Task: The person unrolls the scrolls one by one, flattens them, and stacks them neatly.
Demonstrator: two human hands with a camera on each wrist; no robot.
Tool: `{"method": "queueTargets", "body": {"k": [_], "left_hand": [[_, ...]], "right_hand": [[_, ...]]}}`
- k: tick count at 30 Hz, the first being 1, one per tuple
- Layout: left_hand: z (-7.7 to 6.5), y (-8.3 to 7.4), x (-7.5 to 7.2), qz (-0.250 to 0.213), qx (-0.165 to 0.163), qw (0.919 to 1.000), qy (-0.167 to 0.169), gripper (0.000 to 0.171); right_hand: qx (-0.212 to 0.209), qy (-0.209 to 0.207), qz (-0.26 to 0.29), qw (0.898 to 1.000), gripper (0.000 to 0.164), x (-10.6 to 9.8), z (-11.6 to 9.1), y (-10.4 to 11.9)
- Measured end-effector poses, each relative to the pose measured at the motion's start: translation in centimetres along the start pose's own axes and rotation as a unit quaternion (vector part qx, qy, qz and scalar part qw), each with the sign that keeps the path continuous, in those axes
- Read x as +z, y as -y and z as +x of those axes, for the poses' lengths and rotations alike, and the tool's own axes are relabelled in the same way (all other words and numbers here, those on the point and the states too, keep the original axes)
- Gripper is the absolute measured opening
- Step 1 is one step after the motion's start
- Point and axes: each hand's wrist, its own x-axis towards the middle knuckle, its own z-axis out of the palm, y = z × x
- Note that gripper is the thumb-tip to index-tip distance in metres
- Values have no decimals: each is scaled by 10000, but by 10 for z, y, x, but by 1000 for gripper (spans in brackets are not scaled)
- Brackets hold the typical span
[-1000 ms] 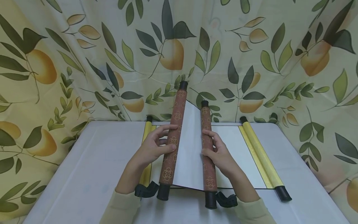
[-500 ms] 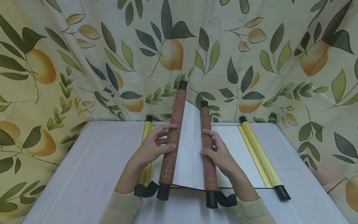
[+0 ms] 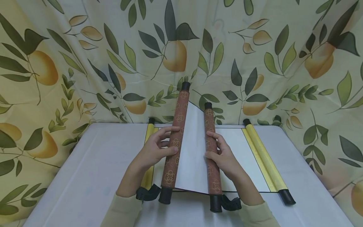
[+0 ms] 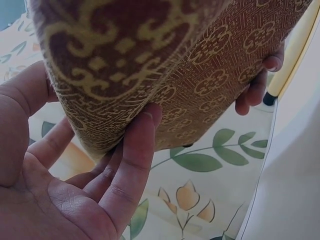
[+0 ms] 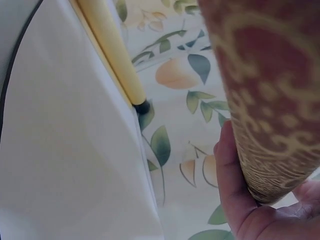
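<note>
A reddish-brown hanging scroll (image 3: 170,168) with gold flower patterns and black end knobs is held upright-leaning above the table, partly unrolled. Its white paper (image 3: 193,151) spans the gap between the two rolls. My left hand (image 3: 155,146) grips the longer left roll, thumb in front and fingers wrapped behind. Around the right roll (image 3: 214,178) curl the thumb and fingers of my right hand (image 3: 224,156). The left wrist view shows fingers under the patterned fabric (image 4: 210,75); in the right wrist view, fingers touch the roll (image 5: 272,90) from below.
Beneath the held scroll, a yellow-edged scroll (image 3: 244,171) lies spread on the white table (image 3: 107,157). Its yellow roller (image 3: 265,156) with black knobs stands out at the right; the left one is partly covered by my hand. A fruit-patterned curtain (image 3: 181,53) hangs behind the table.
The lower end of the right roll has shifted slightly to the right, with my right hand moving a little along with it. The left hand and left roll stay nearly in place.
</note>
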Motion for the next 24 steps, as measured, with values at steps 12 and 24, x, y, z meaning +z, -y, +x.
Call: {"method": "queueTargets", "body": {"k": [12, 24], "left_hand": [[1, 7, -2, 4, 44, 10000, -10, 55], [0, 5, -3, -75, 93, 9999, 11, 55]], "right_hand": [[4, -10, -73, 10000, 64, -2, 2, -6], [6, -37, -137, 9999, 65, -2, 1, -1]]}}
